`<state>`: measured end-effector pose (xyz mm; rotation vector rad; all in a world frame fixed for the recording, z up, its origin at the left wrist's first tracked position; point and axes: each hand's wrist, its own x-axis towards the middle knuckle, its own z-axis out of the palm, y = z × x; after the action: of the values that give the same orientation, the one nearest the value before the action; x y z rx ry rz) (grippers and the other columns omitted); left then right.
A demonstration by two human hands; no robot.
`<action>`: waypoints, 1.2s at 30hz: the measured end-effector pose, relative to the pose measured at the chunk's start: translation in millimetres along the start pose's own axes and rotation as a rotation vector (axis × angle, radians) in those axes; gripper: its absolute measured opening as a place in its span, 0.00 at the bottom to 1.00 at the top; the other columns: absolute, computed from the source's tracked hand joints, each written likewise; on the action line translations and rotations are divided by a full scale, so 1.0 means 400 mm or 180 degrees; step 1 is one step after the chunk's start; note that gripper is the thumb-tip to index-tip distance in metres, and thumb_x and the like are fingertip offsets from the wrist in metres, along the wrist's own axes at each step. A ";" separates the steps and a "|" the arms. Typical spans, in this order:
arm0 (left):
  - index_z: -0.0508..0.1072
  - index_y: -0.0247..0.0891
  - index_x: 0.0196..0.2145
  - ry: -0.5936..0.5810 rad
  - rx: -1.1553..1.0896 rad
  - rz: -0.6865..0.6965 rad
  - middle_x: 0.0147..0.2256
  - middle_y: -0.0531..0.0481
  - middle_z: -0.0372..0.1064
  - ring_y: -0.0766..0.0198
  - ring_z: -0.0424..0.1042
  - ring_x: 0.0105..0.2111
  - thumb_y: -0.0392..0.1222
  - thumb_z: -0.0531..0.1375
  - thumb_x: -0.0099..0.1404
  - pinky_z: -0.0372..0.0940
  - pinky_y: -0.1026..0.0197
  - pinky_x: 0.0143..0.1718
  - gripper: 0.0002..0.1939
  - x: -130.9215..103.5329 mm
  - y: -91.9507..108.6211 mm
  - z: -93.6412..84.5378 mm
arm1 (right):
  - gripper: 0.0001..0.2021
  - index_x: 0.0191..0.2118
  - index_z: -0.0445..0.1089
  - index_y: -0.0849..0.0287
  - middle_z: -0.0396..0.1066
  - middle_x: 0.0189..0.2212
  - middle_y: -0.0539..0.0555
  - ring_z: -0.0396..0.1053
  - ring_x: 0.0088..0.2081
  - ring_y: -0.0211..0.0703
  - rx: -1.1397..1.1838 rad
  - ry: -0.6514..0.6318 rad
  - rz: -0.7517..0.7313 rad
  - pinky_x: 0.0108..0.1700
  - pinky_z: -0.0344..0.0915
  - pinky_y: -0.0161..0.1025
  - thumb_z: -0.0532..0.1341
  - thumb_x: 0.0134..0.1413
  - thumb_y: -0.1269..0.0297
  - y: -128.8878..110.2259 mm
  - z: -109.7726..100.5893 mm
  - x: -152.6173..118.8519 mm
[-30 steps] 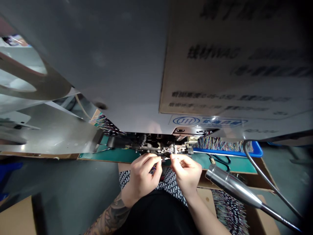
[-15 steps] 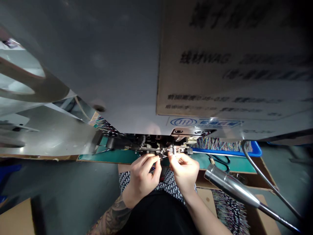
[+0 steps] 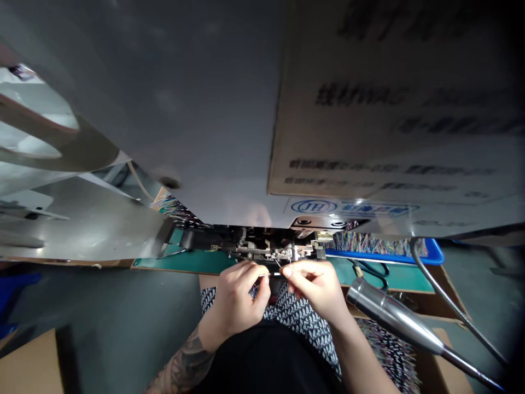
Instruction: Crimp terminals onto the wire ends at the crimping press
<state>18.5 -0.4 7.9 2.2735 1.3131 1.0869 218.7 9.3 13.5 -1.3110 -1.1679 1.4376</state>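
My left hand (image 3: 241, 295) is closed in a pinch in front of the machine's metal working parts (image 3: 266, 253), with a short thin strand just showing at its fingertips. To its right, my right hand (image 3: 318, 287) pinches a thin wire (image 3: 278, 264) between thumb and forefinger. The wire's fine end points up toward the metal parts. Both sets of fingertips are close together, with a small gap between them. Most of each strand is hidden by the fingers.
A big grey machine body (image 3: 197, 126) hangs over the hands. A blue tray (image 3: 435, 251) of wires sits right on the green bench top (image 3: 410, 276). Black-handled scissors (image 3: 371, 271), a metal lamp (image 3: 394, 317) and a cardboard box of wires (image 3: 385, 350) are nearby.
My right hand has drawn back from the metal parts toward me and slightly right, and the wire at its fingertips now shows. My left hand has barely moved.
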 end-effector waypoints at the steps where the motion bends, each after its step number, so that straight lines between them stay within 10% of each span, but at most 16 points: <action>1: 0.74 0.37 0.36 -0.0042 -0.0030 -0.0043 0.29 0.51 0.73 0.62 0.72 0.27 0.30 0.58 0.70 0.66 0.58 0.30 0.07 0.001 0.001 -0.003 | 0.13 0.29 0.83 0.58 0.74 0.17 0.51 0.64 0.16 0.39 0.0009 -0.0016 -0.0023 0.19 0.62 0.37 0.74 0.57 0.54 0.002 -0.001 -0.002; 12: 0.74 0.37 0.38 0.0249 0.0011 -0.0104 0.33 0.47 0.77 0.60 0.77 0.33 0.28 0.60 0.70 0.70 0.59 0.34 0.06 0.002 0.007 0.026 | 0.20 0.21 0.76 0.57 0.69 0.16 0.48 0.62 0.17 0.35 0.0316 0.0817 -0.0168 0.21 0.60 0.34 0.73 0.60 0.54 0.030 0.054 -0.005; 29: 0.75 0.37 0.39 0.0381 0.0262 -0.0136 0.34 0.46 0.79 0.59 0.79 0.33 0.29 0.61 0.70 0.72 0.58 0.35 0.06 -0.004 0.003 0.031 | 0.25 0.17 0.69 0.57 0.62 0.14 0.47 0.56 0.18 0.35 0.0187 0.0778 -0.0255 0.21 0.54 0.35 0.72 0.61 0.53 0.016 0.065 0.000; 36: 0.75 0.38 0.37 0.0158 0.0023 -0.0185 0.31 0.48 0.76 0.60 0.76 0.31 0.30 0.60 0.69 0.70 0.58 0.31 0.06 0.003 -0.001 0.006 | 0.11 0.29 0.81 0.55 0.70 0.15 0.47 0.63 0.15 0.41 0.0221 0.0540 -0.0292 0.18 0.64 0.39 0.73 0.59 0.56 -0.003 0.059 -0.022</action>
<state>20.3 1.0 6.8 2.2123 1.3951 1.1277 196.0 -1.3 16.9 -1.2880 -1.0436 1.2642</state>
